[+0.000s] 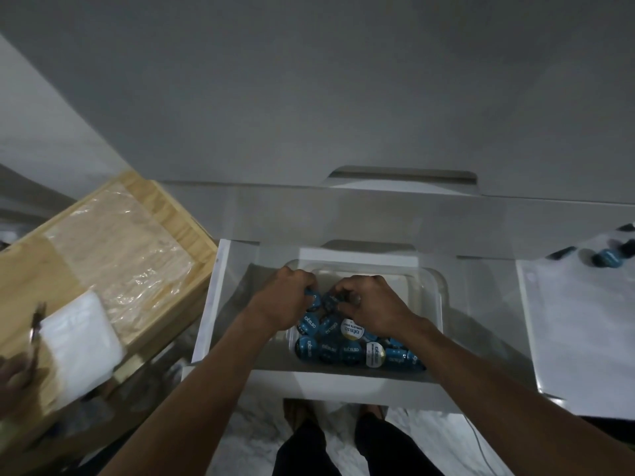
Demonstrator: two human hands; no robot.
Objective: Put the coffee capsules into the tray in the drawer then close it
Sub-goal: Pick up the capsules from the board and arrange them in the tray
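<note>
A white drawer (220, 304) stands pulled open below me. Inside it sits a clear plastic tray (433, 297) holding several blue coffee capsules (343, 348), mostly piled at its near end. My left hand (285, 297) reaches into the tray and grips a blue capsule (313, 298) in curled fingers. My right hand (371, 304) is beside it, its fingers curled round dark blue capsules (331, 298). The far half of the tray shows bare plastic. A few more blue capsules (608, 257) lie on the white counter (584, 338) at the right.
A wooden box (103, 252) with plastic film and a white pad stands to the left of the drawer. Another person's hand (13, 376) holds a thin tool at the left edge. White cabinet fronts rise behind. My feet stand on marbled floor below.
</note>
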